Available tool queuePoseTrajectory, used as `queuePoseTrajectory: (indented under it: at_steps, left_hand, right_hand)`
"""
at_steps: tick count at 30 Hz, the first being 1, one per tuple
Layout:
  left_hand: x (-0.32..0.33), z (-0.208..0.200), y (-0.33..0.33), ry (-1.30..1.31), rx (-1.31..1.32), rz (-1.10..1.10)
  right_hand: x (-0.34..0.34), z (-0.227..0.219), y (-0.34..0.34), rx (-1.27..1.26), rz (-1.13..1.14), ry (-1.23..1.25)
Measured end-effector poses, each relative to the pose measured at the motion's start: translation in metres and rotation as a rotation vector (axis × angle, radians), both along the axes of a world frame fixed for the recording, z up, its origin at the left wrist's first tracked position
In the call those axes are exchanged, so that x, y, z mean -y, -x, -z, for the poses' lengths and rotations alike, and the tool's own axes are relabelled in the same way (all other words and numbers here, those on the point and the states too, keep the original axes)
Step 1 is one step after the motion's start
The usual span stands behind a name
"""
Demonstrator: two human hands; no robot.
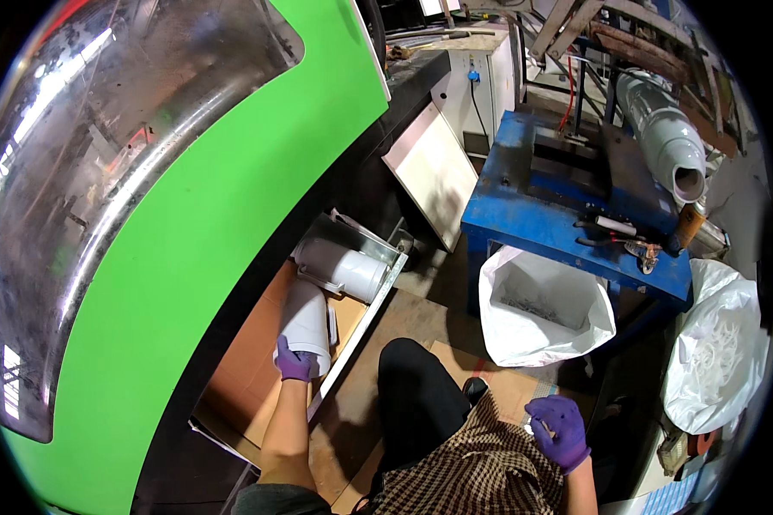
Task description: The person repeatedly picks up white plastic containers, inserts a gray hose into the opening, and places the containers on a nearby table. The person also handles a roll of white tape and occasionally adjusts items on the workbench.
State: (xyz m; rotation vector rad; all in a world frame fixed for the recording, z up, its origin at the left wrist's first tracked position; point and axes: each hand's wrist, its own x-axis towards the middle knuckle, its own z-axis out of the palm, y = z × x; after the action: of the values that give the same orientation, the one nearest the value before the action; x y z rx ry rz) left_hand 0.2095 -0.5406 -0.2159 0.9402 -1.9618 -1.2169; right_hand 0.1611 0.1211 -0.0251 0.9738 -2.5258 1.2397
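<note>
My left hand [294,361], in a purple glove, grips the open rim of a white plastic pipe fitting [305,316]. The fitting lies in a cardboard-lined metal bin [247,360] under the green machine. Just beyond it in the same bin rests another white pipe fitting [342,268], with a side branch. Over my right thigh, my right hand [560,432], gloved in purple too, is held with fingers curled. A small pale bit shows at its fingertips, too small to name.
The green machine cover [223,197] with a dark window fills the left. A blue metal table [524,210] carries pliers [644,253] and a grey pipe piece [666,129]. White sacks hang below [545,343] and stand to the right [717,352], holding pale scraps.
</note>
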Motion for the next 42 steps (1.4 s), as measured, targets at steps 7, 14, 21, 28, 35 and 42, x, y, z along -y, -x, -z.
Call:
queuePoseTrajectory:
  at_steps: [7, 14, 21, 28, 35, 42]
  left_hand:
    - [-0.221, -0.162, -0.028, -0.309, -0.181, -0.005]
    - [-0.229, -0.212, -0.085, 0.146, -0.168, 0.681]
    - [-0.282, -0.181, -0.004, -0.223, 0.174, 0.996]
    - [-0.407, -0.291, 0.017, 0.951, -0.378, 1.152]
    - [-0.466, -0.328, 0.051, 0.791, -0.462, 1.455]
    - [-0.464, -0.282, 0.066, 0.728, -0.641, 1.257]
  right_hand:
    - [0.000, 0.011, -0.013, 0.203, 0.152, 0.154]
    - [0.018, -0.004, 0.029, 0.695, -0.135, 0.916]
    - [-0.016, -0.044, 0.005, 0.235, 0.337, 1.206]
    - [-0.025, -0.091, -0.042, -0.494, 0.075, 0.513]
    - [-0.032, -0.109, -0.026, -0.401, -0.250, 0.280]
    - [-0.045, -0.138, -0.068, -0.265, 0.120, -0.371]
